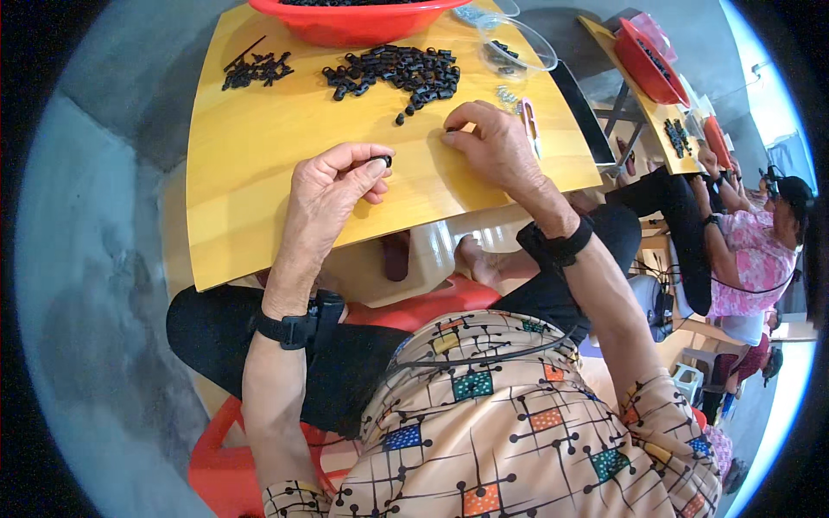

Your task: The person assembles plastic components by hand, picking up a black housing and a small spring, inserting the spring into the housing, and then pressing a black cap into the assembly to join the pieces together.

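Between the thumb and forefinger of my left hand is a small black ring-like plastic piece, held just above the yellow table. My right hand is closed in a pinch to its right, above the tabletop. A tiny dark bit shows at those fingertips, too small to name. Beyond both hands spreads a pile of short black cylindrical plastic parts. One loose black part lies at the near edge of that pile. Thin black pieces are heaped at the far left.
A red basin of black parts stands at the back. Scissors with pink handles, small shiny bits and a clear plastic tub lie along the right edge. Other people sit at another table with a red basin.
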Available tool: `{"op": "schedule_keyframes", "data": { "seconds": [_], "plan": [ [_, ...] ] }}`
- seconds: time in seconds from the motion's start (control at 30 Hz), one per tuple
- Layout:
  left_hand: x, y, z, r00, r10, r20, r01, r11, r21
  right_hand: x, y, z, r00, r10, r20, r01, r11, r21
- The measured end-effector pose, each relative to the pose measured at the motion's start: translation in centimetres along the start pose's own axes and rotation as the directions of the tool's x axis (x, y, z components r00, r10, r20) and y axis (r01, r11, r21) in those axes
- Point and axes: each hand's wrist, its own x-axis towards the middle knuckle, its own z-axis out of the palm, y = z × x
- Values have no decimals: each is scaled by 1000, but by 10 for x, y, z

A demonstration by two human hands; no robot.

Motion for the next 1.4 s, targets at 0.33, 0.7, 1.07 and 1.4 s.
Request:
{"op": "schedule_keyframes", "data": {
  "seconds": [0.33, 0.7, 1.07, 1.4],
  "plan": [
    [-1, 0, -1, 1000, -20, 15, 20, 1000, 20, 5, 4, 8, 997, 68, -33, -67, 997, 35],
    [-1, -3, 0, 1000, 9, -3, -8, 1000, 26, -1, 10, 0, 994, 104, -37, -106, 993, -59],
    [0, -5, 0, 1000, -22, 16, 21, 998, 63, -2, 34, -13, 984, 143, -108, -157, 980, -126],
    [-1, 0, 1, 1000, -15, 8, 14, 993, 118, 12, 32, -2, 981, 193, -12, -192, 965, -178]
  ]
}}
